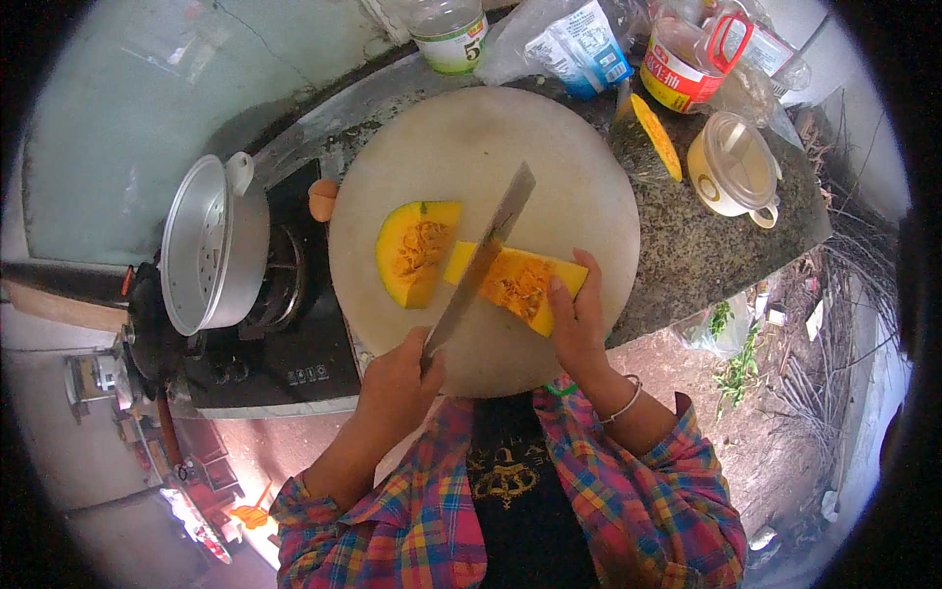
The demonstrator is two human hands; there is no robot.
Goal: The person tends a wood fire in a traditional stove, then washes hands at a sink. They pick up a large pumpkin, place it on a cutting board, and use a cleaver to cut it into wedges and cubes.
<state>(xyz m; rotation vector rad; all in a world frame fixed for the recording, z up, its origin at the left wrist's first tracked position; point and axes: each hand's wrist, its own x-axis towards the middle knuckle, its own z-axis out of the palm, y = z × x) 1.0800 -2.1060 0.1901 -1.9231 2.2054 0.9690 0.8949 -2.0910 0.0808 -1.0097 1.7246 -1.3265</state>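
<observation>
My left hand (401,383) is closed around the handle of a kitchen knife (475,269), its blade pointing up and to the right across a seedy pumpkin piece (521,283). Near its left end, the blade overlaps this piece; how deep it is in the flesh I cannot tell. With fingers and thumb, my right hand (579,313) grips the piece's right end. Left of the blade lies another pumpkin piece (418,254), with seeds and stringy pulp showing. Both rest on a round, pale cutting board (486,140).
A metal steamer pot (221,247) stands on the black gas stove (294,368) at left. Eggshells (322,200) touch the board's left side. Beyond its right side are a pumpkin chunk (655,136), a lidded cup (732,166) and a red-handled bottle (681,66) on the stone counter (684,265).
</observation>
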